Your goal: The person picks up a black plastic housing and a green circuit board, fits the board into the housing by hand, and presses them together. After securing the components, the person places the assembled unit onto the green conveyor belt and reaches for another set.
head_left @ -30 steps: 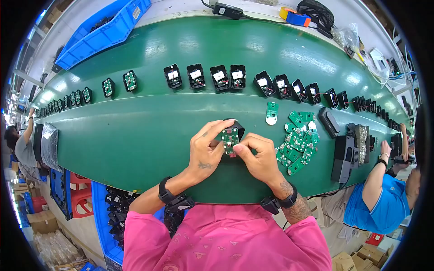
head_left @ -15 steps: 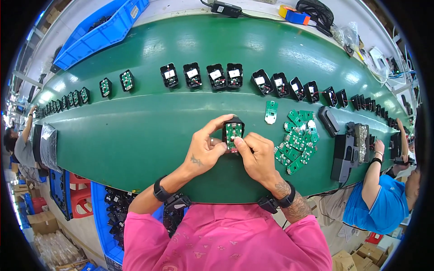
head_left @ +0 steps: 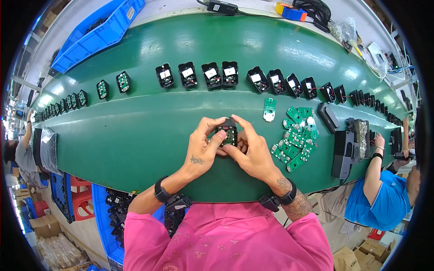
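Observation:
Between my two hands, above the green work surface, is a small black housing (head_left: 229, 122) with a green circuit board (head_left: 230, 137) set in its open face. My left hand (head_left: 204, 143) grips the housing's left side, its thumb lying on the board. My right hand (head_left: 251, 149) holds the other side, with its thumb at the board's lower edge and its index finger at the top. Beyond my hands, a row of open black housings (head_left: 229, 77) with white parts and red wires crosses the surface. To the right lies a pile of loose circuit boards (head_left: 296, 142), with one single board (head_left: 269, 109) apart.
Board-fitted housings (head_left: 123, 81) stand in line at the left. A blue bin (head_left: 97, 34) sits far left. Dark devices (head_left: 345, 153) stand at the right, near a person in blue (head_left: 377, 192). Another person (head_left: 28, 156) is at the far left. A blue crate (head_left: 100, 212) is below.
The housing has tilted in my hands, and its top now leans away. My left thumb has moved onto the board, while my right index finger has stretched to the housing's top.

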`<move>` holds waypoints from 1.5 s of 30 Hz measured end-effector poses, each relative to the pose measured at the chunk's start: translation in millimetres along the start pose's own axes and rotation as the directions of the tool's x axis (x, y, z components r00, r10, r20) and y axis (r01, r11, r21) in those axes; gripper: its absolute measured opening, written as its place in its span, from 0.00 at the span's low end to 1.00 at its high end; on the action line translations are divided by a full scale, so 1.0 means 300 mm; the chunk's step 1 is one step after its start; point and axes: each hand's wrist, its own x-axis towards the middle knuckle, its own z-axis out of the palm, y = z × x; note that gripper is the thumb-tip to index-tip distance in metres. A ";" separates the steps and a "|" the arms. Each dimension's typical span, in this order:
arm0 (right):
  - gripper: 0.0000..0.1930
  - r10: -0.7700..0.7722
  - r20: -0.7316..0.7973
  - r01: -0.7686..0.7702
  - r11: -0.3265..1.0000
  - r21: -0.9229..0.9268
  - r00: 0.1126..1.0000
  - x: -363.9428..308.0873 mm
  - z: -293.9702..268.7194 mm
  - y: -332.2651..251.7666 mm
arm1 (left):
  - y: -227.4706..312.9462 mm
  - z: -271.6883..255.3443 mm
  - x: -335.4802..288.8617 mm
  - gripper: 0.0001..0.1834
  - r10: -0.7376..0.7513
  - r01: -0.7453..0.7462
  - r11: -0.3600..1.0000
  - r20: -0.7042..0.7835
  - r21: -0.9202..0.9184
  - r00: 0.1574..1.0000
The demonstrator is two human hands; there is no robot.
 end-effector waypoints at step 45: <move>0.27 -0.349 -0.097 0.338 0.934 -0.114 0.932 -0.033 -0.032 -0.017 | -0.004 0.017 -0.022 0.18 0.692 -0.617 0.576 0.082 0.536 0.717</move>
